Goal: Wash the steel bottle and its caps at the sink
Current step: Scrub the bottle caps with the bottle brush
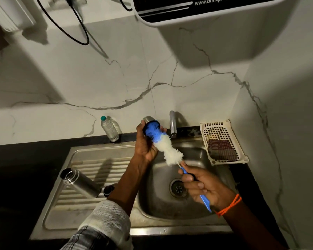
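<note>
Nearest, the brush handle [204,200] was gripped by the right hand [206,186], fingers curled; beyond, the cap [148,123] was held by the left hand [145,143], bristles inside. Wet, it probably handled slippery; the steel bottle [79,182] stood on the drainboard.

Over a steel sink [170,210], the left hand [145,143] grips a steel cap [148,121] while the right hand [204,186] holds a blue-handled bottle brush [168,150], its blue tip inside the cap. An open steel bottle [79,183] lies on the drainboard [90,165], a small black cap [108,190] beside it.
</note>
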